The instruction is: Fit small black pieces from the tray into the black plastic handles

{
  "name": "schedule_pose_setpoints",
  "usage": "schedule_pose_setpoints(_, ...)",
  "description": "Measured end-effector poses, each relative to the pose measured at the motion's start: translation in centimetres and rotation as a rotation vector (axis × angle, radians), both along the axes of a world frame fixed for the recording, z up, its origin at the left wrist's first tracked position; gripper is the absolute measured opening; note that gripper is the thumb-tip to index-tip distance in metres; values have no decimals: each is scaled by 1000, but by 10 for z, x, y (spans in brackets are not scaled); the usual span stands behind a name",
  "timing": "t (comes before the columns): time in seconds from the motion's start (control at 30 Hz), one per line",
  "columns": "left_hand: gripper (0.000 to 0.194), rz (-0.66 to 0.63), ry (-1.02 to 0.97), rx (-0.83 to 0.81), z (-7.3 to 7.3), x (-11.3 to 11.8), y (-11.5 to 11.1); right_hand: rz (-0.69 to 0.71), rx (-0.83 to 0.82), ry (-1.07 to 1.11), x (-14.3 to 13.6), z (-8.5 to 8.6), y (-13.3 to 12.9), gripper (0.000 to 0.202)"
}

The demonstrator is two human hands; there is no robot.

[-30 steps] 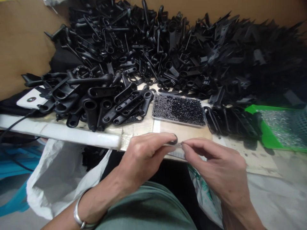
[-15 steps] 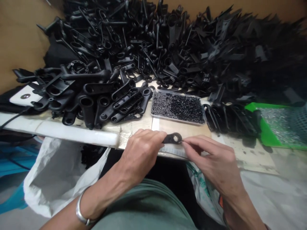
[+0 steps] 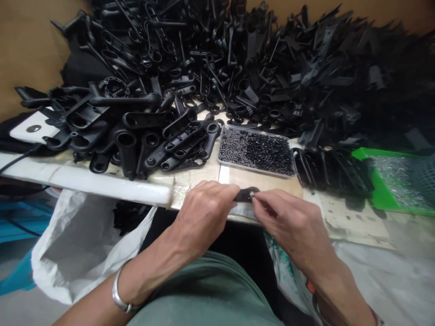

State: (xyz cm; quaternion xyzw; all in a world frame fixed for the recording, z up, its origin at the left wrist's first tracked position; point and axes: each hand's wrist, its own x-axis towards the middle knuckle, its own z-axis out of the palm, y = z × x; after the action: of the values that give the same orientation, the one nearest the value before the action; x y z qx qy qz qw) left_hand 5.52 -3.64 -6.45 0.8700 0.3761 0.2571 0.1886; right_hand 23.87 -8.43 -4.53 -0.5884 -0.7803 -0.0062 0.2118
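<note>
My left hand (image 3: 204, 213) is closed around a black plastic arm-shaped part (image 3: 245, 194), whose ringed end sticks out to the right over the table's front edge. At that ringed end, the pinched thumb and forefinger of my right hand (image 3: 292, 222) meet the part and cover some of its hole. Whatever lies between the right fingertips is too small or hidden to make out. Just beyond my hands stands a clear shallow box (image 3: 256, 151), filled with small silvery pieces on its left and small black pieces on its right.
Black plastic parts (image 3: 163, 131) lie heaped at the left, with a larger pile behind. Several dark parts (image 3: 333, 170) stand in a row beside a green tray (image 3: 384, 192) of small shiny pieces. A white sack (image 3: 64, 253) hangs open below the white edge strip (image 3: 102, 185).
My right fingertips have moved left, from the outer rim of the part's ring to over its hole. The left hand keeps its hold. The view has shifted slightly.
</note>
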Motion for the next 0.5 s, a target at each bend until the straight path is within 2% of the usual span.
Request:
schedule_pose_setpoints(0.3,17,-14,-30,-17,-2,-1,0,30,-65,-221,-10,6,0,19)
schedule_pose_setpoints(0.5,17,-18,-69,-21,-3,0,0,21,-304,-7,-4,15,9,21)
